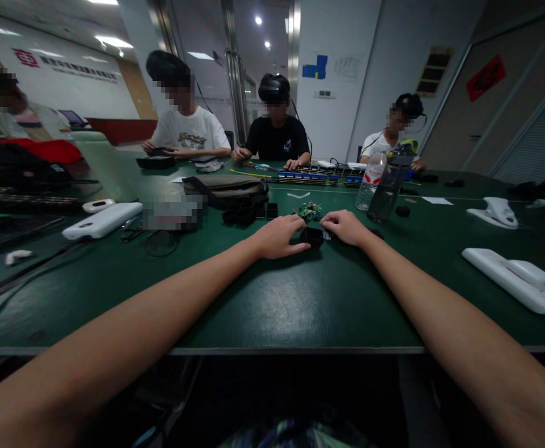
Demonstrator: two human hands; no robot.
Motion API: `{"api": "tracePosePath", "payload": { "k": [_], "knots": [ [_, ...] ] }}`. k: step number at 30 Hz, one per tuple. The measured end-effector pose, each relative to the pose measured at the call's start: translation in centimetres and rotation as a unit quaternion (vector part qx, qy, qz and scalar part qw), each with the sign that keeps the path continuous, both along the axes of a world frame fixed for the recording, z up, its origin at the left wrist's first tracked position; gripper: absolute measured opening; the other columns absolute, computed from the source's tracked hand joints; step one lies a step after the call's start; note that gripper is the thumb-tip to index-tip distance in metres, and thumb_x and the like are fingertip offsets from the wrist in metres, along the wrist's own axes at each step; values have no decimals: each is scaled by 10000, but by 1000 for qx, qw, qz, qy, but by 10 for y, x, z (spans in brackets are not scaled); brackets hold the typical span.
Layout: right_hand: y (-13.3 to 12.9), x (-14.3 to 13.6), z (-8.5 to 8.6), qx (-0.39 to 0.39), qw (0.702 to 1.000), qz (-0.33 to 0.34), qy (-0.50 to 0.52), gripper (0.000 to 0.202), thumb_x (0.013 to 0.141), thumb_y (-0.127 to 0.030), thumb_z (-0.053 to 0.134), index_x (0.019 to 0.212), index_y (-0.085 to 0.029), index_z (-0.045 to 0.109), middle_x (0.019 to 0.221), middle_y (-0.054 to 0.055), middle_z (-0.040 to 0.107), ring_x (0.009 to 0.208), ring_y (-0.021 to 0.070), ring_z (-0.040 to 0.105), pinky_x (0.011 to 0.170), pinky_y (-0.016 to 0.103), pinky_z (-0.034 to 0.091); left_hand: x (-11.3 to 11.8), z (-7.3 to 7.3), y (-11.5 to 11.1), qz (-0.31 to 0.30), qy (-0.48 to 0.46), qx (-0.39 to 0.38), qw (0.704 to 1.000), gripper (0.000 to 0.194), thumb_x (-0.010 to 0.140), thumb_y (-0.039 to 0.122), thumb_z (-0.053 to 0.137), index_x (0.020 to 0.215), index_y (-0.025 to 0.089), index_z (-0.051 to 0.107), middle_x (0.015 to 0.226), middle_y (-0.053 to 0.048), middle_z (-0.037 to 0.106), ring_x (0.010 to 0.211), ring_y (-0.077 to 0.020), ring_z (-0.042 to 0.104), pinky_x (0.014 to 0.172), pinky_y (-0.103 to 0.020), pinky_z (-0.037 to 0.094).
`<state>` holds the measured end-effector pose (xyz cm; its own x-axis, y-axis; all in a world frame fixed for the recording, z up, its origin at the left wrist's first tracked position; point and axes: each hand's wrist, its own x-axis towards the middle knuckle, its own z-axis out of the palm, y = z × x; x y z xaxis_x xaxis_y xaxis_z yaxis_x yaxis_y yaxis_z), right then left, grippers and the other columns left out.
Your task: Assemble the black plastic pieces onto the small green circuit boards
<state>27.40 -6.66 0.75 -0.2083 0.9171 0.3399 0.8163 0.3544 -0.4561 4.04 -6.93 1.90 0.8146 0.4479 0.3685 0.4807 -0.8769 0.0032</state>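
Observation:
A small black open-topped box point(312, 238) stands on the green table in front of me. My left hand point(278, 238) grips it from the left, thumb on the near side and fingers at the far side. Just right of the box, my right hand point(346, 228) has its fingertips pinched together; what they hold, if anything, is hidden. Below those fingertips a small whitish piece point(326, 235) shows beside the box. Behind both hands lies a heap of small green circuit boards point(308, 211). Several small black boxes point(271, 211) sit left of the heap.
A clear bottle point(371, 182) and a dark bottle point(389, 186) stand beyond my right hand. White devices lie right point(510, 279) and left point(104, 221). A grey-brown bag point(228, 190) is behind my left hand. Several people in headsets sit across the table point(272, 311).

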Motion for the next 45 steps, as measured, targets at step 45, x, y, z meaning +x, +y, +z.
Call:
{"api": "tracePosePath", "payload": {
  "k": [45],
  "knots": [
    [-22, -25, 16, 36, 990, 97, 97, 268, 791, -372, 575, 818, -145, 716, 595, -17, 558, 586, 124, 452, 591, 250, 319, -4, -7, 8, 40, -76, -42, 995, 384, 905, 334, 558, 1247, 202, 443, 752, 13, 668, 671, -173, 655, 625, -254, 425]
  ]
}}
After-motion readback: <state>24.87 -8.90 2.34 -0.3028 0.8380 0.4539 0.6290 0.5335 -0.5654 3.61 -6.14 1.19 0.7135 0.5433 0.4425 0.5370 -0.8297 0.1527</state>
